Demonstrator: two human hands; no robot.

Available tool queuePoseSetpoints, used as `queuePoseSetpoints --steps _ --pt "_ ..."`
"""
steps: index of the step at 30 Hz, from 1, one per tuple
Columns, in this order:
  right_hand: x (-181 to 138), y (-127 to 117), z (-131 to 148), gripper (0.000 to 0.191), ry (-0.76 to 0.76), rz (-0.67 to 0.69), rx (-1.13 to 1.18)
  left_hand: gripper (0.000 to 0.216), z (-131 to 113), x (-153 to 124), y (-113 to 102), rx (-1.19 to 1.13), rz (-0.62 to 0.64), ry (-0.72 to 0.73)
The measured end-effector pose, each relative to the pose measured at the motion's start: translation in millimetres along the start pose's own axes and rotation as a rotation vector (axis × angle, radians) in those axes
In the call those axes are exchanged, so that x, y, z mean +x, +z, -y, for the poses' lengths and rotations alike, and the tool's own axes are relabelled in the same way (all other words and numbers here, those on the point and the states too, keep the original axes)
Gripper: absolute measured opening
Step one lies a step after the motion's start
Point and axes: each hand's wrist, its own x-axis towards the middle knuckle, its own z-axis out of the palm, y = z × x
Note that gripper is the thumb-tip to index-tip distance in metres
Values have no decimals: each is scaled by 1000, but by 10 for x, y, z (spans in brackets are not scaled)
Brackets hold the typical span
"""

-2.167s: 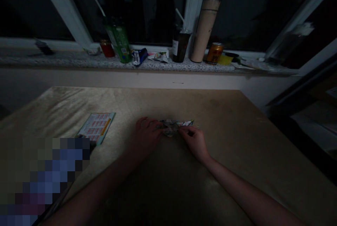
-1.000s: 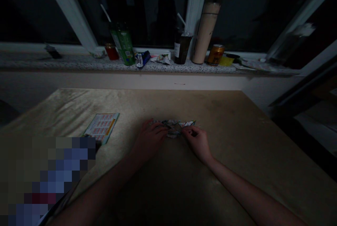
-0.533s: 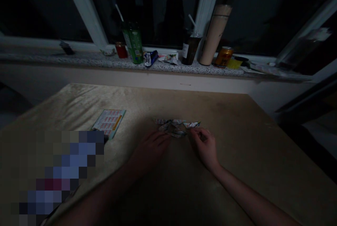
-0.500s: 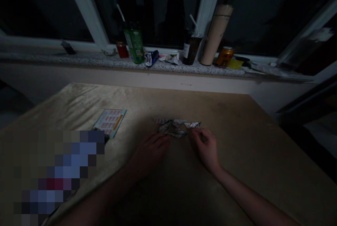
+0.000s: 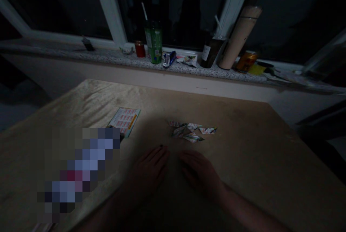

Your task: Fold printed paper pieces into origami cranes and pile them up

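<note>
Several folded pieces of printed paper lie in a loose cluster on the tan table, with one piece at the cluster's right end. My left hand rests flat on the table, nearer to me and left of the papers, its fingers stretched out and holding nothing. On the right, my right hand lies low on the table just below the papers, fingers extended and apart from them. Both hands are in deep shadow.
A printed card or booklet lies left of the papers, beside a pixelated area. Along the granite windowsill stand a green container, a red jar, a dark cup, a tall pinkish flask and an orange can.
Both hands have drawn back toward me, away from the papers. My right hand has let go of the right-hand piece and its fingers have straightened. The camera view has shifted and tilted slightly.
</note>
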Motion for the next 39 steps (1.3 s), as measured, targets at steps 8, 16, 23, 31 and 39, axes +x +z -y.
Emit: queuePoseSetpoints --steps 8,16,23,31,39 --pt "224 201 100 38 -120 168 -60 43 103 -220 -33 -14 25 -127" --pt "436 368 139 38 -177 240 -90 47 224 -402 -51 -27 30 -241" --pt "665 527 217 37 -215 241 -73 49 275 -470 -36 -33 0 -304" --pt "889 672 288 37 -243 276 -78 54 299 -540 6 3 -86 -403" --pt "1200 833 342 31 -261 222 -69 25 290 -507 -121 5 -113 -449"
